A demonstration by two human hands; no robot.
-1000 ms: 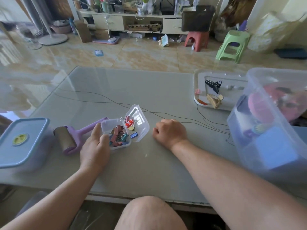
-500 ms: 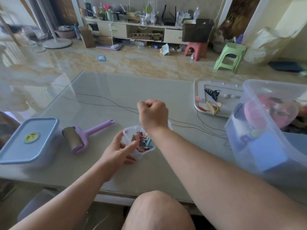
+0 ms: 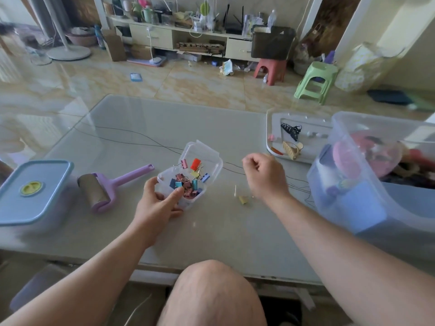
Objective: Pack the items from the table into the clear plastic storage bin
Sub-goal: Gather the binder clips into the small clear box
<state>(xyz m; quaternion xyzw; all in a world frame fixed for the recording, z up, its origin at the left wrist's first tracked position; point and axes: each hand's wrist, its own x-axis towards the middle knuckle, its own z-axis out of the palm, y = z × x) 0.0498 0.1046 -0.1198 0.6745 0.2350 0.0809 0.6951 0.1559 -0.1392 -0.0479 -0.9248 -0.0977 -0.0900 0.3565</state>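
My left hand [image 3: 157,203] grips a small clear clip box [image 3: 188,177] full of coloured binder clips, its hinged lid standing open toward the far side. My right hand [image 3: 264,176] hovers to the right of the box with fingers curled and nothing visible in them. A yellow binder clip [image 3: 243,199] lies on the table below that hand. The clear plastic storage bin [image 3: 367,191] sits tilted at the right edge, holding pink and blue items. A purple lint roller [image 3: 110,187] lies left of the box.
A blue-lidded container [image 3: 33,191] stands at the far left. A white tray [image 3: 303,135] with hair clips sits behind the bin. A thin black wire [image 3: 141,143] snakes across the glass table [image 3: 223,231]. My knee is below the near edge.
My right hand moved from above the clip box to its right side. The box lid now stands open, and a yellow clip lies on the table.
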